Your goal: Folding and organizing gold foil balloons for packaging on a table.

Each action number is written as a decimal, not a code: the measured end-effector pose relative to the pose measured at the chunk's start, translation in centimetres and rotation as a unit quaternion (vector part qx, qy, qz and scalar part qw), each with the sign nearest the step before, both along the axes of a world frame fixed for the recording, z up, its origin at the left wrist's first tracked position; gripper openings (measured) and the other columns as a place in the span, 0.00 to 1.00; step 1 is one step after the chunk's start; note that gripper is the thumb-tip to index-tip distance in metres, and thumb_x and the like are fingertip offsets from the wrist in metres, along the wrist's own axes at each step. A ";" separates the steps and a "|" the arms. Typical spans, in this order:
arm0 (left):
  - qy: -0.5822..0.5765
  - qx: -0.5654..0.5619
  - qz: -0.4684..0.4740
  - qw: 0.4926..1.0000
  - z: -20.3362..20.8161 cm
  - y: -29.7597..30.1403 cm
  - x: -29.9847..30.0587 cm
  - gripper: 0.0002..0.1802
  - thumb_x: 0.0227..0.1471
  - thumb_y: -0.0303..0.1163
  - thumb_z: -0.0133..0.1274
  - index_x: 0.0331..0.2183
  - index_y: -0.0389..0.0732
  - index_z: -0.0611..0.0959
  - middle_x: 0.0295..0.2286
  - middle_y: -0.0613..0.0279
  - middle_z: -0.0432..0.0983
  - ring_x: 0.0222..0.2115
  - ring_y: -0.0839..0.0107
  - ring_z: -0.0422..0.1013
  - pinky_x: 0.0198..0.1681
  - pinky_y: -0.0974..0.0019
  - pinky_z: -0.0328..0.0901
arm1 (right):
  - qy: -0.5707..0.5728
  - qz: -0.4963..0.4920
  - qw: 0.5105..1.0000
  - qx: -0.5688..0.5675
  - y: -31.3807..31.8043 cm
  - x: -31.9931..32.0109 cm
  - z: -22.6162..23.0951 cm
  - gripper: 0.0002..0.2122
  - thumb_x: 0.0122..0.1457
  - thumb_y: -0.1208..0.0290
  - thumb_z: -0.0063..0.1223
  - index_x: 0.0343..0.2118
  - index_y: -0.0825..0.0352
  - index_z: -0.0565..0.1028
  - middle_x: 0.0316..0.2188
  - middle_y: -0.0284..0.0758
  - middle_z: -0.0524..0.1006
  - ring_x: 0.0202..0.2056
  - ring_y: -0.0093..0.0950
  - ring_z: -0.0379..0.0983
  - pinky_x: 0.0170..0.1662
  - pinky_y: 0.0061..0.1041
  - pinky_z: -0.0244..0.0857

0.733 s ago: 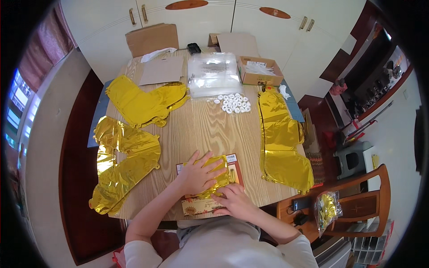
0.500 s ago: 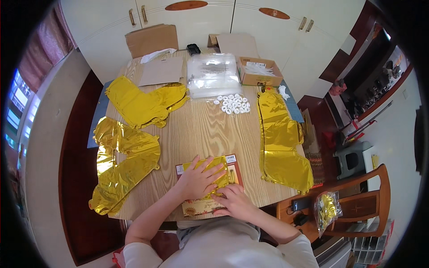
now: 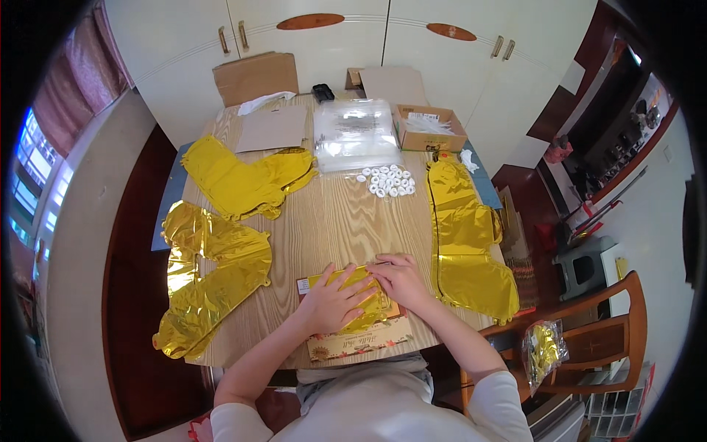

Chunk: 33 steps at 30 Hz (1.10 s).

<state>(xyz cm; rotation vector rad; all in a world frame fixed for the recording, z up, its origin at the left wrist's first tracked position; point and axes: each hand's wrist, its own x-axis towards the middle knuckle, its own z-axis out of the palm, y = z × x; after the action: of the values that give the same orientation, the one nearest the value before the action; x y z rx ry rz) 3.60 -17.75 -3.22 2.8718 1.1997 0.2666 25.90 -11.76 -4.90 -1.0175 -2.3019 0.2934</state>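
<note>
In front of me at the near table edge lies a printed cardboard package [image 3: 359,345], red and tan. A folded gold foil balloon [image 3: 370,317] rests on top of it. My left hand [image 3: 333,302] presses flat on the foil with its fingers spread. At the foil's far right corner, the bent fingers of my right hand [image 3: 401,281] close on its edge; the fingertips are partly hidden.
Flat gold foil balloons lie at the left [image 3: 217,276], far left [image 3: 243,177] and right [image 3: 471,247] of the wooden table. Clear plastic bags [image 3: 357,136], several white rings [image 3: 387,181] and an open carton [image 3: 428,132] stand farther back. A chair [image 3: 600,346] holds a bagged gold item.
My right hand has moved from the foil's near right side away from me to its far right corner. The left hand still lies flat on the foil. The view has shifted slightly.
</note>
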 end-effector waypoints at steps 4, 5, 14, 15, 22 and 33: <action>0.000 -0.003 0.001 1.000 -0.3 -0.1 0.0 0.29 0.61 0.51 0.41 0.61 0.56 0.67 0.61 0.69 0.62 0.63 0.56 0.53 0.65 0.39 0.43 | -0.035 0.011 0.999 0.013 0.2 0.3 0.3 0.10 0.53 0.71 0.60 0.39 0.53 0.83 0.37 0.26 0.83 0.50 0.26 0.74 0.51 0.33 0.58; -0.003 -0.006 0.002 1.000 -0.4 -0.1 0.0 0.29 0.61 0.51 0.41 0.62 0.56 0.66 0.61 0.69 0.61 0.63 0.57 0.53 0.65 0.39 0.43 | -0.040 0.009 0.999 0.014 0.2 0.3 0.2 0.10 0.53 0.71 0.60 0.38 0.53 0.83 0.36 0.25 0.83 0.50 0.26 0.74 0.51 0.34 0.58; 0.016 -0.008 -0.014 1.000 0.2 -0.2 -0.1 0.24 0.63 0.51 0.39 0.59 0.69 0.69 0.61 0.72 0.62 0.64 0.58 0.53 0.65 0.38 0.42 | -0.099 -0.006 0.995 -0.018 0.4 -0.5 2.0 0.08 0.53 0.67 0.61 0.36 0.54 0.84 0.37 0.26 0.83 0.48 0.28 0.75 0.56 0.38 0.58; 0.013 -0.009 -0.017 1.000 0.2 -0.2 -0.1 0.23 0.63 0.51 0.38 0.59 0.70 0.70 0.61 0.73 0.62 0.64 0.59 0.53 0.65 0.38 0.42 | -0.097 -0.006 0.995 -0.018 0.3 -0.6 1.8 0.08 0.53 0.66 0.61 0.36 0.54 0.84 0.38 0.26 0.82 0.49 0.28 0.75 0.57 0.38 0.58; 0.016 -0.020 -0.037 0.999 -0.3 -0.1 -0.3 0.25 0.63 0.50 0.38 0.60 0.65 0.67 0.61 0.74 0.61 0.64 0.61 0.53 0.66 0.39 0.41 | -0.108 -0.005 0.994 0.033 -0.1 0.4 -0.3 0.13 0.53 0.62 0.61 0.42 0.52 0.82 0.44 0.24 0.81 0.55 0.28 0.70 0.64 0.48 0.50; -0.074 -0.092 0.039 0.992 -1.3 0.9 -1.6 0.31 0.61 0.44 0.43 0.62 0.43 0.63 0.62 0.58 0.58 0.64 0.59 0.51 0.67 0.51 0.43 | -0.207 0.013 0.978 0.031 -0.4 0.5 0.6 0.16 0.57 0.54 0.55 0.47 0.50 0.80 0.50 0.20 0.78 0.60 0.27 0.64 0.66 0.54 0.41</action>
<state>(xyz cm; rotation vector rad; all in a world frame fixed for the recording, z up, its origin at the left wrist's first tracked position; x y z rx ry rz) 2.03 -16.85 -4.53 2.6022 1.2406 0.3453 26.42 -12.15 -4.27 -1.0988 -2.6774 0.0182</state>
